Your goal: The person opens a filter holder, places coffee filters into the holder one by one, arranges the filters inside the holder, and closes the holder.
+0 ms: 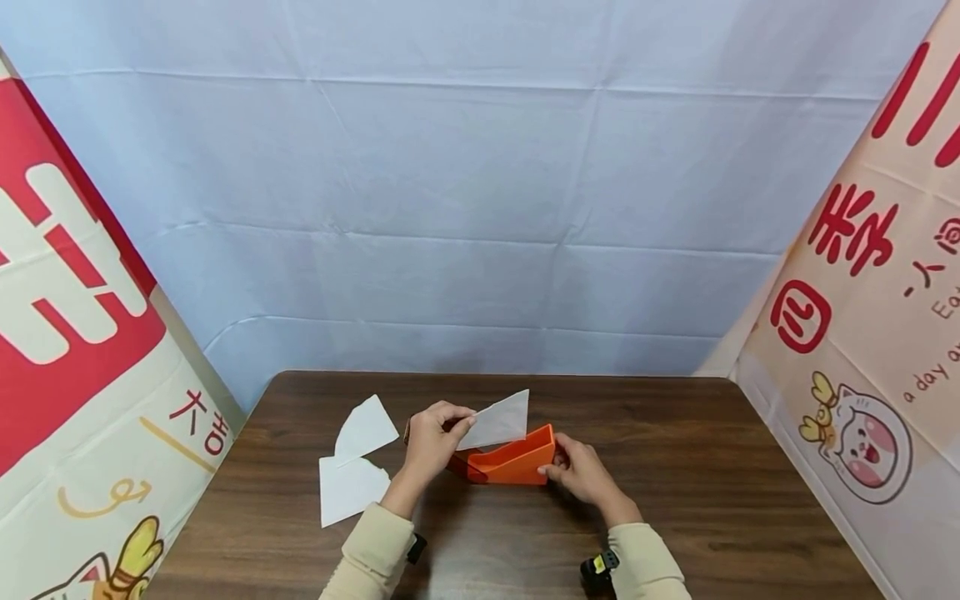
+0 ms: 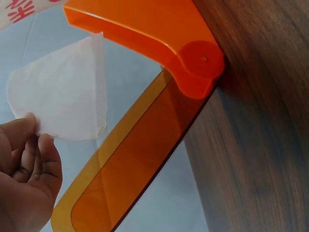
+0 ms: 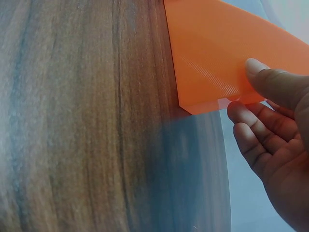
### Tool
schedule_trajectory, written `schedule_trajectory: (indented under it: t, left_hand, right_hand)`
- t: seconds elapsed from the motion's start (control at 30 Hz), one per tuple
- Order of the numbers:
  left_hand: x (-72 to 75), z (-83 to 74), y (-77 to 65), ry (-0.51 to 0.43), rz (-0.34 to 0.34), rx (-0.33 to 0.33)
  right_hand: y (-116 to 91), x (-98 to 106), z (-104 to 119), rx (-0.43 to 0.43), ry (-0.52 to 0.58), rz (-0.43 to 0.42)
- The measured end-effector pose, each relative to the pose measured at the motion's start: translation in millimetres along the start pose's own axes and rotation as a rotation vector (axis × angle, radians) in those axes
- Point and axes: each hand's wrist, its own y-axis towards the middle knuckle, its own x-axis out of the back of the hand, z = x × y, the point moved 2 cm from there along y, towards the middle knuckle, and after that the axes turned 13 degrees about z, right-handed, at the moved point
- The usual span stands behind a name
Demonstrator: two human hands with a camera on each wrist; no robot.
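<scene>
My left hand (image 1: pixel 430 440) pinches a white paper coffee filter (image 1: pixel 501 421) by its edge between thumb and fingers. In the head view the filter is tilted just above an orange filter holder (image 1: pixel 517 467), a narrow box with an open top. The holder's amber see-through lid (image 2: pixel 140 154) is swung back on its hinge, as the left wrist view shows. At the box's right end, my right hand (image 1: pixel 588 473) grips it, thumb on the near side wall and fingers around the end. Whether anything lies inside the box is hidden.
On the left of the dark wooden table (image 1: pixel 697 500) lie two more white filters, one farther back (image 1: pixel 366 429) and one nearer (image 1: pixel 348 492), slightly overlapping. A pale blue cloth (image 1: pixel 465 183) hangs behind the table, and printed cloths hang on both sides.
</scene>
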Motion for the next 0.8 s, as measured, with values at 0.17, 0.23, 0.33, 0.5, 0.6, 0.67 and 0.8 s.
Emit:
schedule_trajectory:
  t: [0.17,0.23,0.33,0.5,0.6,0.67,0.8]
  left_hand:
    - [-6.0,-0.9,-0.5,-0.021,0.035,0.008]
    - [-8.0,-1.5,-0.3,-0.013,0.045,0.018]
    - [-10.4,-3.0,0.6,0.002,0.054,0.022]
    - [-14.2,-4.9,1.9,0.037,0.059,0.034]
    - [-16.7,-4.4,2.4,0.055,0.063,0.054]
    - [-18.2,-3.6,2.6,0.067,0.065,0.059]
    - [-20.8,-1.2,2.2,0.076,0.077,0.068]
  right_hand:
    - [-0.1,-0.4,-0.8,-0.014,0.001,0.007]
    - [-0.3,-0.6,-0.8,-0.017,0.003,0.007]
    - [-0.5,-0.9,-0.5,-0.023,0.010,0.007]
    - [-0.5,-1.3,-0.8,-0.019,0.008,0.000]
    - [-0.2,-1.3,-1.2,-0.007,0.000,-0.012]
    - [0.0,-1.1,-1.4,0.000,-0.002,-0.017]
    - [-0.1,-0.7,-1.5,0.003,-0.002,-0.018]
